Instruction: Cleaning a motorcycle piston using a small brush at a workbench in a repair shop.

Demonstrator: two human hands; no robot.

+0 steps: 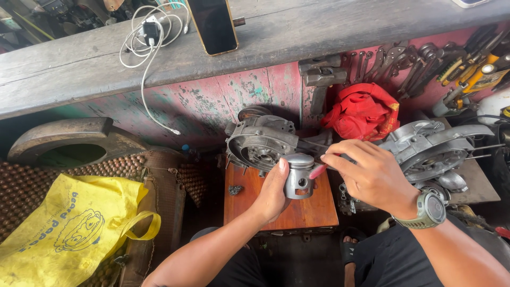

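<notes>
1. The left hand [272,192] is covering the near side of the grey piston [299,177], so that side's surface is not showing.
2. The right hand [372,175] is hiding most of the thin tool with a pink tip [317,171]; its kind is staying unclear.
3. The phone [213,24] is running off the top edge.
4. The yellow bag [69,228] is being cut by the left and bottom edges.
5. The red cloth [364,111] is hiding whatever is lying under it.
6. The hanging wrenches and pliers [425,66] are overlapping, too crowded to count.
7. The right engine casing [435,149] is sitting partly behind the right hand.
</notes>
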